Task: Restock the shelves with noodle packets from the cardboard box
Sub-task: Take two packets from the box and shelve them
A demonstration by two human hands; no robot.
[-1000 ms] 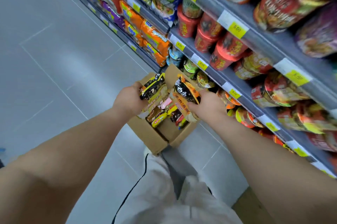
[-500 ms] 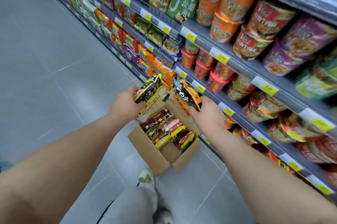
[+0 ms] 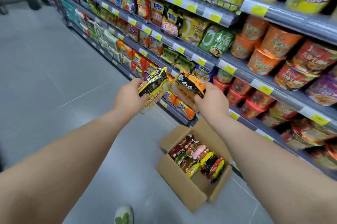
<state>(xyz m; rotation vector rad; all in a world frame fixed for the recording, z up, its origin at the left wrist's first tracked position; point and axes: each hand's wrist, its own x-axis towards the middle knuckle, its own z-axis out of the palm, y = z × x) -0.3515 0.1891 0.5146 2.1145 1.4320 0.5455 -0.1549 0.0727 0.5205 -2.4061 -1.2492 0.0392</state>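
the grey floor (image 3: 45, 96) holds an open cardboard box (image 3: 179, 187) full of noodle packets (image 3: 198, 158). the shelves (image 3: 244, 76) hold bright bags (image 3: 193, 28) and round cups (image 3: 273, 41).

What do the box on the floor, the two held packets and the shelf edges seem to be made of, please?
The box looks like matt brown cardboard, with folded flaps. The black-and-yellow packet in the left hand and the black-and-orange packet in the right hand look like thin glossy plastic film, visibly crinkled. The shelf edges are probably smooth grey painted metal.
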